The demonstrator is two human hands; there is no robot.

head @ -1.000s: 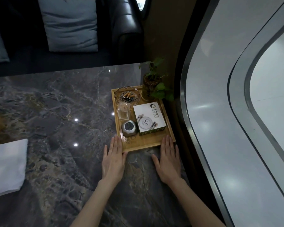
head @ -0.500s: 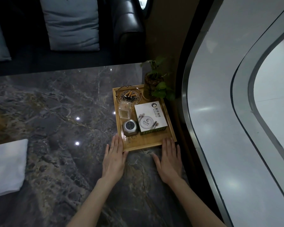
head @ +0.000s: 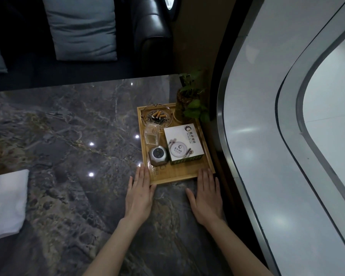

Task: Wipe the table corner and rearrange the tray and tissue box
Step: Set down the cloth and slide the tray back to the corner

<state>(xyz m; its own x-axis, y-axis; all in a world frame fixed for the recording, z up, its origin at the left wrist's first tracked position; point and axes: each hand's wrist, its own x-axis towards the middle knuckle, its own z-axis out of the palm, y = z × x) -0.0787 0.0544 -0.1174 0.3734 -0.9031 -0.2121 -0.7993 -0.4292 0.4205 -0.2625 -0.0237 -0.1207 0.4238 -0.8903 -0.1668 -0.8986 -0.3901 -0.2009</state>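
A wooden tray [head: 179, 175] lies at the far right corner of the dark marble table [head: 68, 148]. In it stand a white tissue box [head: 183, 143], a glass ashtray with butts [head: 156, 116], a clear glass holder [head: 152, 135] and a small grey hexagonal device [head: 158, 155]. My left hand [head: 139, 193] lies flat with its fingertips against the tray's near left corner. My right hand [head: 206, 193] lies flat with its fingertips on the tray's near right edge. Neither hand grips anything.
A potted green plant [head: 189, 102] stands at the tray's far right corner. A folded white cloth [head: 5, 202] lies at the table's left. A dark sofa with a grey cushion [head: 82, 28] is beyond the table. A curved grey wall [head: 267, 136] runs along the right.
Both hands stay flat against the tray's near edge. The tray has shifted slightly away from me and to the right.
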